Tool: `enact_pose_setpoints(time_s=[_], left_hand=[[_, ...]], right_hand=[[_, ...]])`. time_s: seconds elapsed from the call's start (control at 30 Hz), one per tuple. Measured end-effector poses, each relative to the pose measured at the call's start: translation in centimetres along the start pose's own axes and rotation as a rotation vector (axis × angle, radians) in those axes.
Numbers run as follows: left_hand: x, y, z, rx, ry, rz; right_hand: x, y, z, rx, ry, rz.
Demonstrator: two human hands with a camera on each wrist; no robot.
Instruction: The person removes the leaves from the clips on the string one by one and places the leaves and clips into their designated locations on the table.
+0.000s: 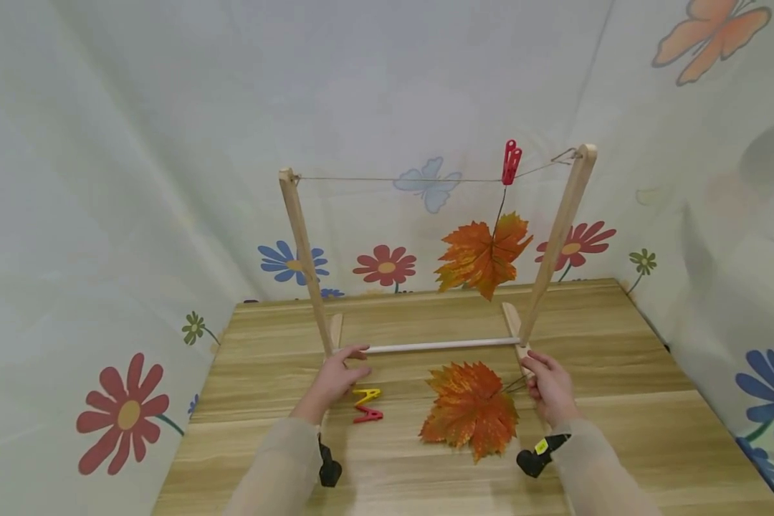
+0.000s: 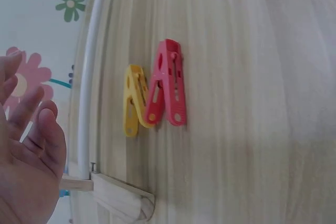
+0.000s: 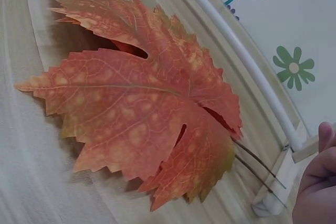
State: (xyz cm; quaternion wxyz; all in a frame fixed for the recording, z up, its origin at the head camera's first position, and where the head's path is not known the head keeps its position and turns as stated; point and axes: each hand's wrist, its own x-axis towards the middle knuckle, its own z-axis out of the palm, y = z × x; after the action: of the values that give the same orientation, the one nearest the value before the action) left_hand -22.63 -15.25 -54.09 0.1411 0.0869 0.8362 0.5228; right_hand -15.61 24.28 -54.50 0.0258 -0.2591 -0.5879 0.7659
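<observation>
- The left hand [image 1: 337,376] comes in from the lower left of the head view, its forearm slanting up to the left end of a white rod [image 1: 438,346]; its fingers are loosely extended, thumb apart, and hold nothing.
- Just to its right, left of the frame's lower middle, a yellow clip [image 1: 366,395] and a red clip [image 1: 368,413] lie close together on the wooden table [image 1: 626,430].
- The right hand [image 1: 552,387] reaches in from the lower right, over the right foot of a wooden rack; its fingers are bent, but whether they grip anything cannot be told.
- Below and right of the frame's centre, a loose orange-red leaf [image 1: 471,412] lies on the table, its thin stem [image 1: 514,385] pointing at the right hand. In the right wrist view the leaf fills the left and middle, with the hand at the lower right edge.
- The rack's left post [image 1: 306,265] and right post [image 1: 561,229] carry a string [image 1: 387,179] across the upper middle.
- Near the string's right end, a red clothespin [image 1: 511,165] stands upright, a second leaf [image 1: 484,254] hanging by its stem below it.
- Both forearms wear pale sleeves [image 1: 277,459], with a black device [image 1: 534,461] showing at the right wrist.
</observation>
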Motion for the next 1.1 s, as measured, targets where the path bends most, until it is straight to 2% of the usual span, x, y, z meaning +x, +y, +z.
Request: enact_pose_setpoints(time_s=[0.23, 0.4, 0.8, 1.0, 1.1], left_hand=[[0.8, 1.8, -0.2, -0.006, 0.061, 0.015], [1.4, 2.9, -0.5, -0.035, 0.094, 0.035], [1.8, 5.0, -0.5, -0.117, 0.154, 0.070], [2.4, 7.2, -0.9, -0.118, 0.187, 0.107], [2.5, 8.7, -1.2, -0.107, 0.186, 0.119]], right_hand=[[0.5, -1.5, 0.2, -0.050, -0.025, -0.062], [0.8, -3.1, 0.9, -0.029, -0.048, -0.095], [0.3, -6.1, 1.4, -0.019, -0.065, -0.112], [0.3, -7.6, 1.6, -0.057, -0.089, -0.185], [-0.7, -9.1, 2.2, -0.044, -0.112, -0.217]])
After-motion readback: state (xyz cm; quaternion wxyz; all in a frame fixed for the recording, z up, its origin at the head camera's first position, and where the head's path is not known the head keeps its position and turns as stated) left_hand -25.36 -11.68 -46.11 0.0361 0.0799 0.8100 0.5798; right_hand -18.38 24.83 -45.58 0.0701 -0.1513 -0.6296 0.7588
